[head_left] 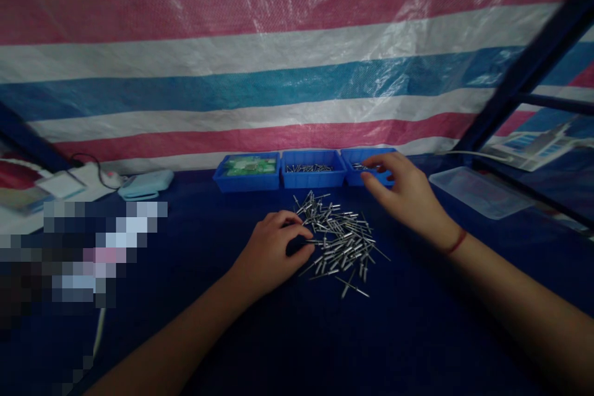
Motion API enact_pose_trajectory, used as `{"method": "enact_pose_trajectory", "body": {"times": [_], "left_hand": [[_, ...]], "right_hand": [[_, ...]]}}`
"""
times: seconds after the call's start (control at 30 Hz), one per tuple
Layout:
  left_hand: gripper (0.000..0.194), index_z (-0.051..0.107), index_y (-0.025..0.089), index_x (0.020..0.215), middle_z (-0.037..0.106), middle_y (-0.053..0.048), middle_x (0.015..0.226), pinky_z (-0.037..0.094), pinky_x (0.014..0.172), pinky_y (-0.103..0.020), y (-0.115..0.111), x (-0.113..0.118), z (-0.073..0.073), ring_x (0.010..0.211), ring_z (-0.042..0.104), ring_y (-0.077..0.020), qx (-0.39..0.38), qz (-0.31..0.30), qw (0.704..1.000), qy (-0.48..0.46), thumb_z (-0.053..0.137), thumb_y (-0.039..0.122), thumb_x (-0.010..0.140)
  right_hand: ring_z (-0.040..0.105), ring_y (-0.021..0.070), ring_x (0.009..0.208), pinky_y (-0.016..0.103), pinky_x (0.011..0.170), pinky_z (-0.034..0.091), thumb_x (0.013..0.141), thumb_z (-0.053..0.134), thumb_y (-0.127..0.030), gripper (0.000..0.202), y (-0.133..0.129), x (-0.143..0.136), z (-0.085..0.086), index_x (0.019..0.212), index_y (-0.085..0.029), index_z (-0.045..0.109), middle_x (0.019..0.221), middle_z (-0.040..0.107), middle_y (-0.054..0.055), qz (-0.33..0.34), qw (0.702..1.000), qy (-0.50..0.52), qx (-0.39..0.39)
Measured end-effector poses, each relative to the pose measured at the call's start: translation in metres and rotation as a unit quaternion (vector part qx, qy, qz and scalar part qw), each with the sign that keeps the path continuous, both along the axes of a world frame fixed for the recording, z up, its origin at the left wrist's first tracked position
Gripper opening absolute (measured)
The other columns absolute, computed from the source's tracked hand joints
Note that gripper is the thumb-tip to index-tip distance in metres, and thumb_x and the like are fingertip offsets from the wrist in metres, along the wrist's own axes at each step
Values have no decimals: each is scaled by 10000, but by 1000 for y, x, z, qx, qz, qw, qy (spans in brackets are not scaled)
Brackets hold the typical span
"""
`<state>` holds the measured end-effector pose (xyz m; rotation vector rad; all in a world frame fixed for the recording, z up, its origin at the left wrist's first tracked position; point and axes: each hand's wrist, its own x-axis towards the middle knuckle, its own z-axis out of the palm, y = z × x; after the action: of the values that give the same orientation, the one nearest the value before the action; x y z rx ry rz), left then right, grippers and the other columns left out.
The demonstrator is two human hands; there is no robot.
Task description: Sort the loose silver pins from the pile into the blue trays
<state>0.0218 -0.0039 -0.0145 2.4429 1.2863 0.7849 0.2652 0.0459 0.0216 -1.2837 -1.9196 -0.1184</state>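
Observation:
A loose pile of silver rivets lies on the dark blue table. At the pile's left edge is my left hand, its thumb and index finger around the end of a rivet. My right hand hovers over the front of the right blue bin, thumb and fingers apart, with nothing visible between them. Some rivets show in that bin, partly hidden by the hand. The middle blue bin holds more rivets, and the left blue bin holds green and clear packets.
A clear plastic lid lies to the right. On the left are a light blue case, a white power strip with cables, and a pixelated area. A striped sheet hangs behind, between dark metal posts.

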Motion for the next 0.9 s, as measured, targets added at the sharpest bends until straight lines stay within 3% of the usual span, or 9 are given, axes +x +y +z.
{"method": "enact_pose_trajectory", "body": {"times": [0.17,0.4,0.57,0.9], "left_hand": [[111,658,228,877,597,-30,1039,431,845,-416,-1,1,-2,953,548,-212,11,-2,999,51,555,267,862],[125,637,198,888,605,-40,1006,444,807,-391,-3,0,2,921,556,-212,14,23,997,69,534,269,880],[134,633,202,900,596,-36,1023,443,812,-397,-4,-1,3,935,550,-222,11,23,996,81,606,315,833],[127,603,174,873,568,-50,1000,452,809,-393,-2,0,3,911,546,-210,25,30,996,79,517,265,892]], "right_hand": [[555,239,953,421,867,437,841,515,-242,171,-26,-25,2,969,-164,597,980,605,99,128,991,-50,-11],[540,215,960,386,854,452,861,501,-237,170,-37,-36,-5,960,-161,617,999,589,90,234,962,-122,-73],[543,212,992,383,855,467,861,497,-237,181,-38,-39,-9,954,-170,637,1044,569,99,255,954,-132,-87],[525,215,1023,394,874,455,859,525,-272,182,-44,-45,-15,983,-199,635,1077,567,82,273,942,-146,-133]]}}
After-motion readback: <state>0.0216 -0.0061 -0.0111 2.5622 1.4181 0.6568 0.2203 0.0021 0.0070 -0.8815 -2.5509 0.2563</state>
